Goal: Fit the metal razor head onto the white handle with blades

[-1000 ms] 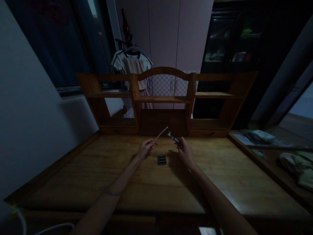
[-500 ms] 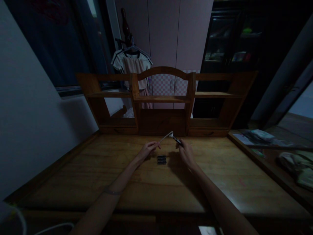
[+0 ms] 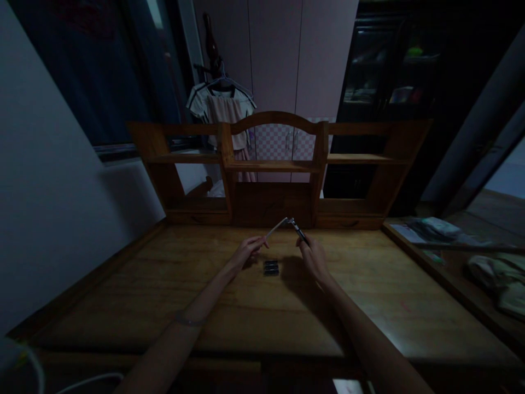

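My left hand point(image 3: 251, 249) is closed around the lower end of a slim pale stick point(image 3: 276, 227), which slants up to the right; whether its tip carries bristles is too small to tell. A razor point(image 3: 299, 231) with a dark handle and silvery neck is gripped in my right hand point(image 3: 312, 256), its small head tilted up and left. The stick's tip and the razor's head are very near each other above the desk; contact between them is unclear. Between my hands, on the desktop, lies a small case of dark razor cartridges point(image 3: 271, 267) in three rows.
A wooden shelf unit point(image 3: 273, 167) rises at the back of the wooden desk point(image 3: 229, 323). Papers and a plastic-wrapped item point(image 3: 437, 227) lie beyond the desk's right edge, with a pale cloth bag point(image 3: 496, 282) nearer. A white cable point(image 3: 92, 378) runs at lower left.
The razor's head has turned and now looks narrower, shifting slightly up and right. The stick's tip has moved a little up and left. Both hands stay nearly in place.
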`<state>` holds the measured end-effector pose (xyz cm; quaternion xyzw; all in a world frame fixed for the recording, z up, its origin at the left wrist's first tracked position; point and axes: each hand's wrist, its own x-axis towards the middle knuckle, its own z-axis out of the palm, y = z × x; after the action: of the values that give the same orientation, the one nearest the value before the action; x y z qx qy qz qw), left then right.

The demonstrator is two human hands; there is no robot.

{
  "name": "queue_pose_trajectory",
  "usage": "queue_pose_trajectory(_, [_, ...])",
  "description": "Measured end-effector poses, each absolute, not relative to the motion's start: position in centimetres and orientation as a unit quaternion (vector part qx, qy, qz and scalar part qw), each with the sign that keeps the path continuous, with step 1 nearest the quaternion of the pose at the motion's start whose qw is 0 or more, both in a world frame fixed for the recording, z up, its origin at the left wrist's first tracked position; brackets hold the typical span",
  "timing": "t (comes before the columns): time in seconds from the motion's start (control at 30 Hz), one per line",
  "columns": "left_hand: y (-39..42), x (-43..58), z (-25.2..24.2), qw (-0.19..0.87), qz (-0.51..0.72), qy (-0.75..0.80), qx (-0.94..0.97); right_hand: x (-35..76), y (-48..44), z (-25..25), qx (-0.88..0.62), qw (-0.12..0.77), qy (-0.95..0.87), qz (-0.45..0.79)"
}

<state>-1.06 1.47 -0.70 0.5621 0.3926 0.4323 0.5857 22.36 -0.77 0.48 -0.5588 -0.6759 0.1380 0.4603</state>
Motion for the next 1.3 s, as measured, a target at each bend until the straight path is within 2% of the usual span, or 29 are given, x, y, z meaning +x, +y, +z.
queue_pose_trajectory(0.33, [1.56, -0.95, -0.87, 0.584, 0.431, 0.399, 0.560, 21.83, -1.13, 0.85, -0.549, 0.429, -0.704, 0.137])
queue_pose_trajectory(0.67, [0.99, -0.69, -0.47, 0.589, 0.425, 0.387, 0.568, 21.84, -1.15, 0.86, -0.547, 0.462, -0.683, 0.144])
queue_pose_trajectory(0.97, [0.87, -0.58, -0.30, 0.599, 0.421, 0.371, 0.571, 21.91, -1.16, 1.19, -0.535, 0.456, -0.691, 0.169])
queue_pose_trajectory(1.3, [0.77, -0.46, -0.05, 0.595, 0.418, 0.383, 0.570, 21.91, -1.07, 1.06, -0.537, 0.469, -0.686, 0.145])
